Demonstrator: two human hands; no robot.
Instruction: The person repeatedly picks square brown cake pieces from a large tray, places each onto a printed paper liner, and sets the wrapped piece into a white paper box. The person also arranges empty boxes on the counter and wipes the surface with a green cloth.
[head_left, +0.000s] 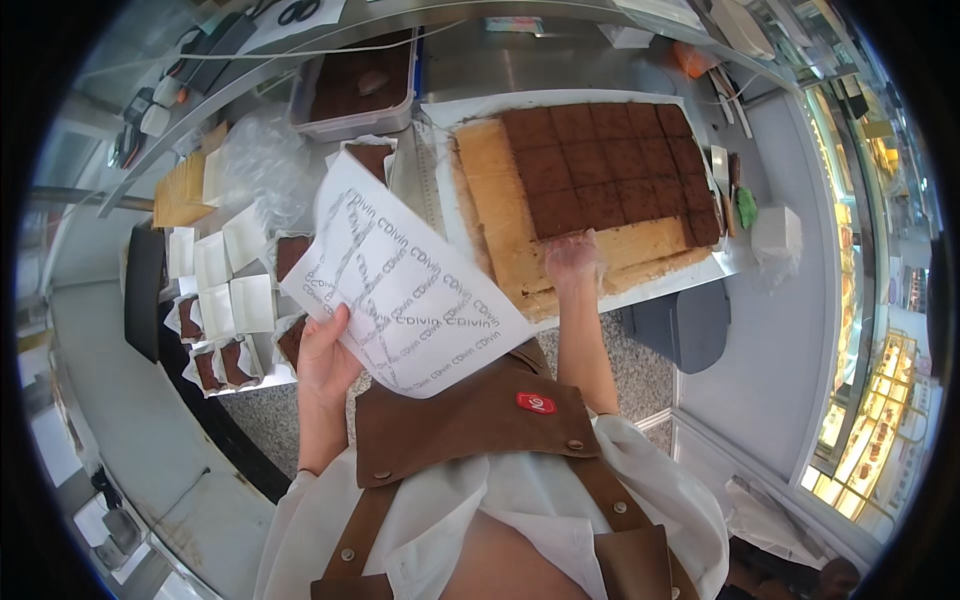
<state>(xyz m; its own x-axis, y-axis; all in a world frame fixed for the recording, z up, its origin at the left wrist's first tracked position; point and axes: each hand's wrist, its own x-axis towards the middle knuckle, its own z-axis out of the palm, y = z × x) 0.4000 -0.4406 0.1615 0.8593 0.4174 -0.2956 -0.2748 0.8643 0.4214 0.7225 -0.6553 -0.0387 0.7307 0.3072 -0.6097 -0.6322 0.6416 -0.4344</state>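
My left hand (327, 356) holds a sheet of printed white paper (420, 300) by its lower left edge, thumb on top. A clear plastic glove covers my right hand (574, 259), which is at the near edge of a brown sheet cake (607, 169) cut into squares. Its fingertips touch or reach under a square at the near left corner; whether they grip it is hidden. The cake lies on tan paper (487, 195) over a white board. Cake pieces in white paper (291, 255) and small white boxes (217, 259) stand at the left.
A plastic tub (352, 124) holding something brown stands behind the paper. A crumpled clear plastic bag (266, 161) lies at the left. Knives or spatulas (733, 180) lie right of the cake, near a white box (776, 232). A dark bin (686, 326) stands below the counter.
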